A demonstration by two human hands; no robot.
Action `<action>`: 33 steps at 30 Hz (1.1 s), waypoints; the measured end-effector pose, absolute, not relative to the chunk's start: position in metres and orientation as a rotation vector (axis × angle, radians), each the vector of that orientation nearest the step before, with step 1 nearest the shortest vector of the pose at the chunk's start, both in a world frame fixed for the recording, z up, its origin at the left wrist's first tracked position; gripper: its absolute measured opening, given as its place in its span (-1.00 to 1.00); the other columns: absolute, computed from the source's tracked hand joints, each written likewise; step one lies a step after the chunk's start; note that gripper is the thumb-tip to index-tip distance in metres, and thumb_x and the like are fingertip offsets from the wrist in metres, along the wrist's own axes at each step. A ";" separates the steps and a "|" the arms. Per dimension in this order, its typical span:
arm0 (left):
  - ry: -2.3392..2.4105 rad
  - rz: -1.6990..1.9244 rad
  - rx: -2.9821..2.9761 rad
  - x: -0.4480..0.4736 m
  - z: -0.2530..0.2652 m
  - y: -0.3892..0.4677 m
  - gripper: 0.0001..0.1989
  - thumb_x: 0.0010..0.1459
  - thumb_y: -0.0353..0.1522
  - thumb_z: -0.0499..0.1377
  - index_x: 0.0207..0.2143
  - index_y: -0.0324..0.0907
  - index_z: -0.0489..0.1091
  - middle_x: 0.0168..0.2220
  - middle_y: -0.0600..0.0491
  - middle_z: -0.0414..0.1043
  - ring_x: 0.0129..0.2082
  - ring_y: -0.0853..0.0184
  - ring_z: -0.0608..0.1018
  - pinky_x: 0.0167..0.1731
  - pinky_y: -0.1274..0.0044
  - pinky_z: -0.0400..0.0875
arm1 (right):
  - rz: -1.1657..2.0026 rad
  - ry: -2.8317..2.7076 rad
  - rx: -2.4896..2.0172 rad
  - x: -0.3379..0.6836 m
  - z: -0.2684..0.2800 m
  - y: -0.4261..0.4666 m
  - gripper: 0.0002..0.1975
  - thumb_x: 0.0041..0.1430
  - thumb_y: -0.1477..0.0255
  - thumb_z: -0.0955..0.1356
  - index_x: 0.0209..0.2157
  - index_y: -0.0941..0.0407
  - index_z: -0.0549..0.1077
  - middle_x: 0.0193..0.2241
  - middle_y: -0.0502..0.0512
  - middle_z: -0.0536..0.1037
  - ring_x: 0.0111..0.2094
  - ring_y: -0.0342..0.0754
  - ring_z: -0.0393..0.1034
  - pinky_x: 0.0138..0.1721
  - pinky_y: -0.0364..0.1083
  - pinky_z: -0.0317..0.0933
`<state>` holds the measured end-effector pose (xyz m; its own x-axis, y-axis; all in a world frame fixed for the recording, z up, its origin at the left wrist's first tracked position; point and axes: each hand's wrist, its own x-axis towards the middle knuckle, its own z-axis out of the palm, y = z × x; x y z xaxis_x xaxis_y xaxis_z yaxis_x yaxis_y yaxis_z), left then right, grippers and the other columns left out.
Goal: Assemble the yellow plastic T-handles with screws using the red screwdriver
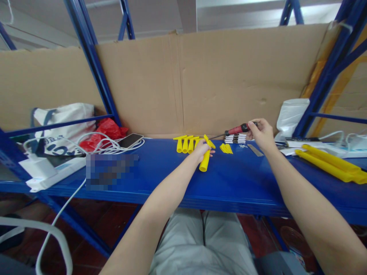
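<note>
My left hand [203, 149] is closed around a yellow tube [204, 164] with a flat yellow crosspiece at its far end. In my right hand [260, 133] is the handle end of a screwdriver [237, 130], red and black, its shaft pointing left. The shaft's tip reaches the crosspiece; whether it sits in a screw is too small to tell. Just left of my left hand stands a row of several similar yellow T-shaped pieces [185, 145]. Small flat yellow pieces [226, 148] lie below the screwdriver, beside a stack of white packets [235, 138].
A metal strip [255, 150] lies near my right hand. Long yellow tubes [329, 163] rest at the right. On the left are a phone [131, 141], white cables, a power strip [57, 175], a red bag [103, 131] and a cloth bag [65, 126]. Cardboard [218, 80] backs the blue shelf [160, 179].
</note>
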<state>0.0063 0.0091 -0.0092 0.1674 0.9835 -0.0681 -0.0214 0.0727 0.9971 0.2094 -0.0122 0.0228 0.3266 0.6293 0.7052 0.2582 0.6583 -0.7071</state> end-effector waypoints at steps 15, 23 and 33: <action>1.227 1.133 1.336 0.009 -0.016 0.018 -0.46 0.01 -0.62 0.00 0.06 -0.13 0.05 -0.13 -0.04 0.37 -0.56 0.50 0.48 -0.72 0.71 0.24 | 0.870 -0.993 -0.844 0.209 0.025 -0.014 -0.81 0.13 0.37 0.28 -0.52 0.13 0.26 -0.73 -0.05 0.37 -0.70 -0.22 0.28 -0.62 -0.23 0.24; 1.261 1.164 1.356 0.010 -0.017 0.018 -0.44 0.00 -0.62 0.00 0.05 -0.10 0.05 -0.10 -0.03 0.33 -0.51 0.51 0.49 -0.71 0.75 0.23 | 0.842 -0.976 -0.856 0.212 0.022 -0.008 -0.75 0.02 0.32 0.36 -0.57 0.12 0.23 -0.77 -0.09 0.28 -0.73 -0.22 0.21 -0.68 -0.22 0.19; 1.260 1.179 1.383 0.010 -0.017 0.016 -0.46 0.03 -0.59 -0.01 0.07 -0.10 0.03 -0.06 -0.06 0.30 -0.50 0.50 0.49 -0.74 0.75 0.21 | 0.985 -0.987 -0.784 0.214 0.026 -0.013 -0.76 0.09 0.23 0.29 -0.46 0.13 0.32 -0.74 -0.10 0.27 -0.71 -0.24 0.22 -0.63 -0.23 0.21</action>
